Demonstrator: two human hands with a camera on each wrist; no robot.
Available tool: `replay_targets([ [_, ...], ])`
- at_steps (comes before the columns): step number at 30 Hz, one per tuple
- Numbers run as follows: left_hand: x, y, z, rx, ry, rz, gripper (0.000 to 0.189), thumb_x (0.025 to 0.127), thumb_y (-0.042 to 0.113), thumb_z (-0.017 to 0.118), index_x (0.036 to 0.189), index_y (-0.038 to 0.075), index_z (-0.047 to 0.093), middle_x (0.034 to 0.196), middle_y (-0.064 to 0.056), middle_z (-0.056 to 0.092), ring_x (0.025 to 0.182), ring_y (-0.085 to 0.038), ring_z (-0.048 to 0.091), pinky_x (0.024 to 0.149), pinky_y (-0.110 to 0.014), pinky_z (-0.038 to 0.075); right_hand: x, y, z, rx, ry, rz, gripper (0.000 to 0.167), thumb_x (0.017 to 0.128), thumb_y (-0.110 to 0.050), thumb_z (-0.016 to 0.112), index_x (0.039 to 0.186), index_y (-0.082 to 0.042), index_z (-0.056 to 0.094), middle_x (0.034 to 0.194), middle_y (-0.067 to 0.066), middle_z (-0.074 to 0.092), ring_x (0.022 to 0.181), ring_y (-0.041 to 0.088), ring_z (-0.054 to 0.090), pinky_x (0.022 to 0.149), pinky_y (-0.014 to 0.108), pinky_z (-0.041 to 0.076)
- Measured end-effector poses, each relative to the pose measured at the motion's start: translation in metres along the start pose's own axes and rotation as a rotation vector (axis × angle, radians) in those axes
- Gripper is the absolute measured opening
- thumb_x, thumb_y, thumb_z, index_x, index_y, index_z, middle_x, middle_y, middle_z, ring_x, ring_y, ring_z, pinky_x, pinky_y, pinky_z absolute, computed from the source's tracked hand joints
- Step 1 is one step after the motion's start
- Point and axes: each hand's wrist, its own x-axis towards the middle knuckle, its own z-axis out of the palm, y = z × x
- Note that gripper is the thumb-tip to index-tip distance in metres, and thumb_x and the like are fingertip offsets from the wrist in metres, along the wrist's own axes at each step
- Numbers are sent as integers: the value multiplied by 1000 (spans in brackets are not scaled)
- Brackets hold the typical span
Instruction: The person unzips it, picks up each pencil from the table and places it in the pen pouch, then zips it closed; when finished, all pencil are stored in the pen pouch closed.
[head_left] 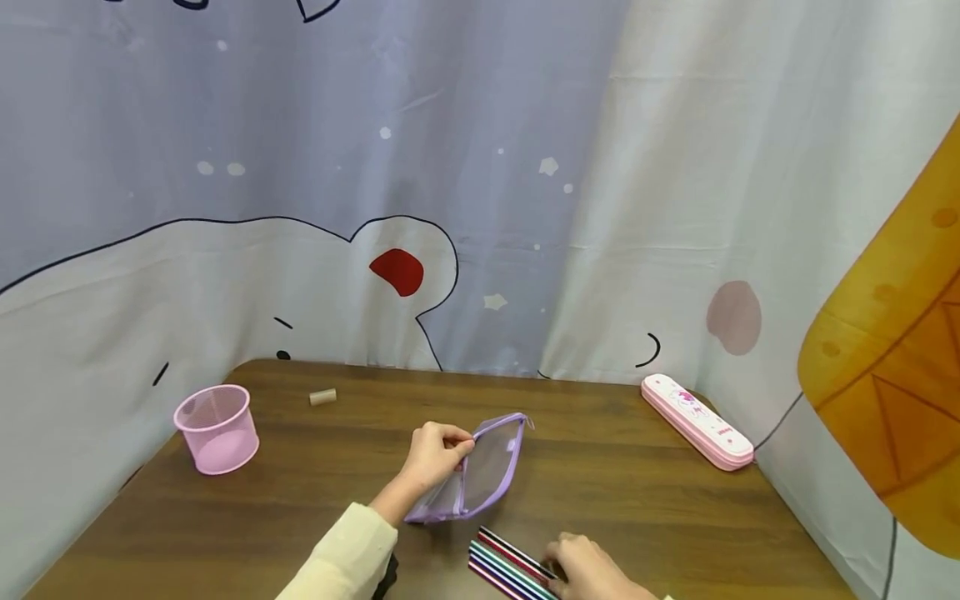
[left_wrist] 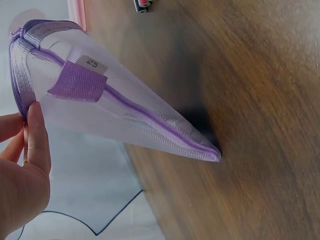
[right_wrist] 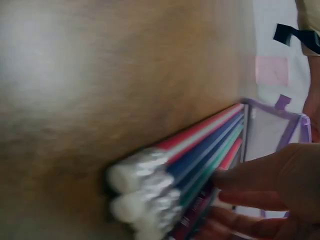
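A see-through mesh pouch with purple edging stands tilted on the table, its mouth spread apart. My left hand pinches the pouch's upper rim between thumb and fingers. In the left wrist view, a purple tab with a small "25" label shows on the pouch's side. Just in front of the pouch lie several striped pencils side by side, with white erasers at the near ends. Over them, my right hand pinches a dark pencil at the row's right side; part of its grip is hidden.
A pink mesh pen cup stands at the table's left. Behind it is a small beige cylinder. A pink and white pencil case lies at the back right. A printed curtain hangs behind the wooden table.
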Motion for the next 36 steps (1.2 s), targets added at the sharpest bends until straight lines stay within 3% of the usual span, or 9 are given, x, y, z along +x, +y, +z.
replay_targets([
  [7,2,3,-3,10,-8,5,12,78,8,64,83,-1,70,66,-12,67,47,-6,56,44,-18,45,4,5,4,117,66,31,10,67,-1,66,76,-6,67,60,-8,54,55,-6,40,49,14,36],
  [12,3,0,-3,17,-10,1,13,78,8,64,84,-1,69,66,-12,67,47,-6,56,44,-18,45,5,5,3,119,103,27,14,61,2,67,74,-5,66,54,-7,54,51,-8,39,47,13,35],
  [18,4,-1,-3,28,8,0,11,78,7,64,84,0,69,66,-11,67,46,-5,55,44,-18,45,2,5,0,165,94,59,16,65,-1,70,80,-1,66,57,-6,58,54,-6,46,52,16,40],
  [26,6,0,-6,110,49,37,10,77,8,64,83,4,70,68,-6,68,49,-2,53,46,-16,43,-9,10,-19,421,69,95,24,72,-5,68,93,5,64,73,8,67,63,0,58,57,17,48],
  [28,6,1,-7,117,57,40,10,76,8,64,83,3,69,67,-5,68,49,-2,53,47,-15,42,-9,12,-25,456,103,92,26,74,-8,67,96,4,63,77,10,67,65,1,58,59,17,49],
  [32,6,2,-7,116,67,41,11,76,6,64,85,3,69,66,-5,67,48,-3,53,47,-15,42,-4,13,-35,463,272,56,29,74,-10,68,99,3,63,76,11,68,65,3,61,57,18,49],
  [36,6,1,-7,115,61,54,11,76,5,64,86,1,69,66,-6,67,48,-3,53,46,-15,41,7,11,-44,513,410,96,32,74,-9,68,102,4,62,76,13,69,63,4,62,55,20,51],
])
